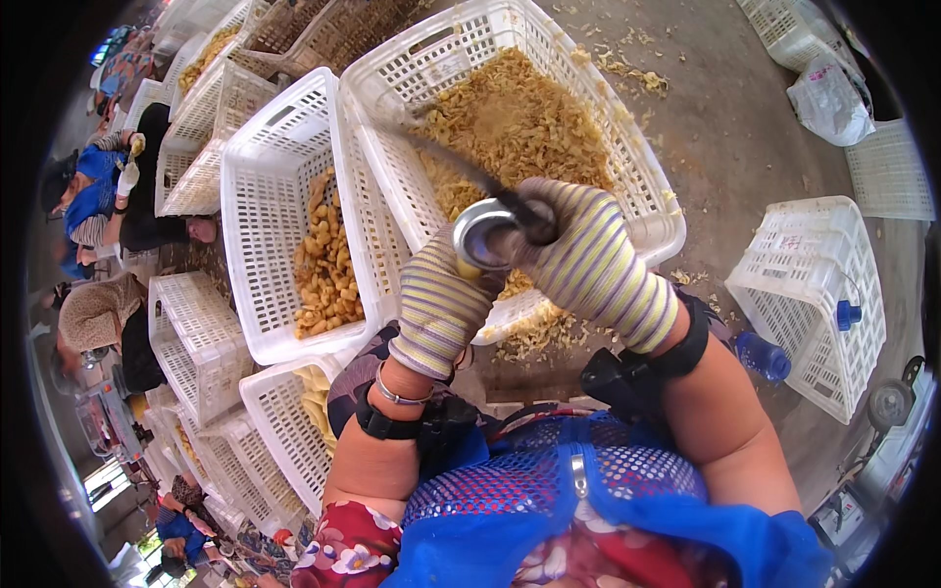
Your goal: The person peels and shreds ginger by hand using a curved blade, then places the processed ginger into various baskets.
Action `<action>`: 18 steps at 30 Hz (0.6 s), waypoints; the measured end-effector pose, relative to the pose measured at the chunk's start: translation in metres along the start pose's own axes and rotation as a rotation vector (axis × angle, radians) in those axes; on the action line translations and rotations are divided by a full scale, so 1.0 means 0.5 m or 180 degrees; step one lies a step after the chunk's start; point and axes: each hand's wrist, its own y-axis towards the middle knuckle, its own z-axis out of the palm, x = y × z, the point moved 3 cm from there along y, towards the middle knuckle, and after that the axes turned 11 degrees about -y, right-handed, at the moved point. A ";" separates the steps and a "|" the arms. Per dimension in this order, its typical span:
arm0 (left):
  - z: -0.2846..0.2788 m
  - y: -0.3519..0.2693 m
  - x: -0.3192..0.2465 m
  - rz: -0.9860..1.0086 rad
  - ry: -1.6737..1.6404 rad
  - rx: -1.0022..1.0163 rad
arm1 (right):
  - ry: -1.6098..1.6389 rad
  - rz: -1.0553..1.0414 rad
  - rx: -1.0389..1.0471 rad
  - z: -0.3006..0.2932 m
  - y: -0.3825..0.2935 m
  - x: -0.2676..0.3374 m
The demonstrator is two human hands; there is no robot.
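My left hand (445,301), in a striped knitted glove, is closed at the near end of the large peelings crate; a small yellow piece (467,270) shows in its grip. My right hand (599,253), in a matching glove, grips the dark handle of a tool (526,213). A round, hollow metal part (481,231) lies between the hands, hiding some fingers. From the tool a long, dark, blurred part reaches up and left over the white plastic crate (665,220), which holds yellow-brown peelings (514,110). Beside it, a smaller white crate (276,345) holds knobbly yellow-brown roots or tubers (327,257).
A crate of pale yellow pieces (316,408) stands near my left forearm. Stacked crates (195,345) and several people are at the left. At the right are an upturned crate (809,294), a blue bottle (763,356) and a white plastic bag (831,99). Scraps litter the floor.
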 end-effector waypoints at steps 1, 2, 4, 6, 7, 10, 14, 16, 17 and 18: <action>0.001 -0.001 0.003 0.0022 0.0163 0.0049 | -0.0365 -0.0055 0.0038 -0.003 0.002 0.003; 0.001 -0.003 0.011 0.0057 0.0255 0.0024 | -0.0592 -0.0035 0.0040 -0.003 0.007 -0.001; -0.004 -0.009 -0.003 0.0064 0.0481 -0.0064 | -0.0529 0.0184 -0.0180 -0.024 0.037 -0.047; -0.013 -0.022 -0.009 0.0350 0.0342 -0.0162 | -0.0534 0.0326 -0.0672 -0.062 0.073 -0.104; -0.018 -0.021 -0.016 0.0456 -0.0079 -0.0147 | -0.0771 0.0356 -0.0816 -0.080 0.075 -0.104; -0.032 -0.015 -0.032 0.0687 -0.0785 0.0084 | 0.0080 0.0339 -0.0600 -0.087 0.050 -0.080; -0.034 -0.005 0.002 -0.0004 -0.0460 0.0069 | 0.0954 0.0112 0.0037 -0.035 0.013 -0.011; -0.027 -0.002 0.006 0.0001 -0.0555 0.0120 | 0.0678 -0.0031 0.0178 -0.015 0.001 0.001; -0.026 -0.001 0.009 0.0002 -0.0590 0.0153 | 0.0214 -0.0169 0.0177 -0.007 -0.005 0.006; -0.018 0.003 0.009 -0.0018 -0.0893 0.0284 | -0.0158 -0.0286 0.0156 -0.005 -0.006 0.016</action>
